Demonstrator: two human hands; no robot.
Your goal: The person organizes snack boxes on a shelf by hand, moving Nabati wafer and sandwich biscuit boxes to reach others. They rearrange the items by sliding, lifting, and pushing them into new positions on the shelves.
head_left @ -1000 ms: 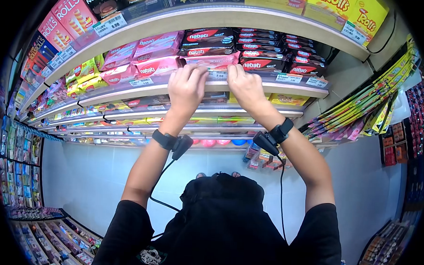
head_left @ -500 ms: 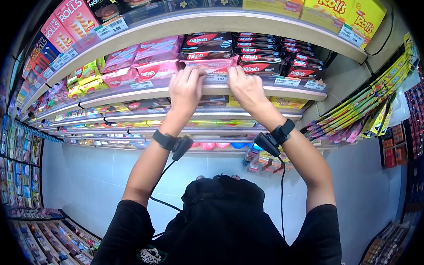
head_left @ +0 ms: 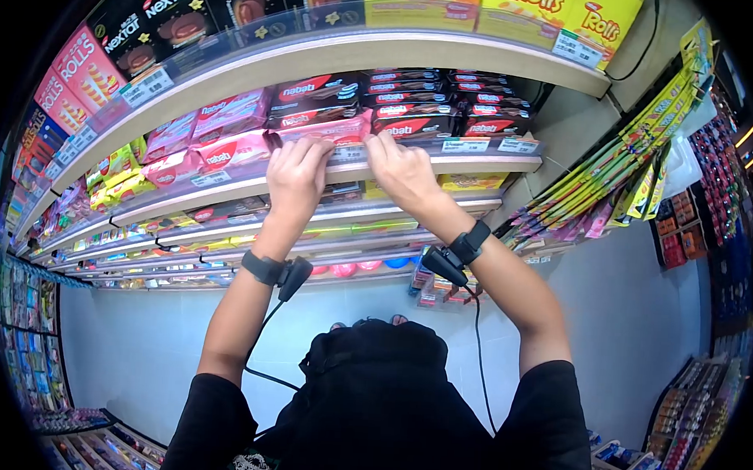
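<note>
A pink wafer packet (head_left: 326,130) lies at the front of a shop shelf, before a stack of dark nabati wafer packs (head_left: 315,98). My left hand (head_left: 298,174) has its fingers closed at the packet's left end. At the right end, my right hand (head_left: 403,171) pinches with bent fingers. Both hands rest near the clear price strip along the shelf edge, and their fingertips are partly hidden. To the left are more pink nabati packs (head_left: 233,151); on the right stand stacked black-and-red packs (head_left: 411,121).
An upper shelf (head_left: 452,53) overhangs the packs, holding yellow Rolls boxes (head_left: 520,14) and dark Nextar boxes (head_left: 180,16). Long green-yellow packets (head_left: 615,153) hang at the right. Cables run from black devices strapped to both wrists. Lower shelves and pale floor (head_left: 171,327) lie beneath.
The view has turned a little, so the shelf and both hands appear further left and slightly lower. Both hands stay at the ends of the pink wafer packet.
</note>
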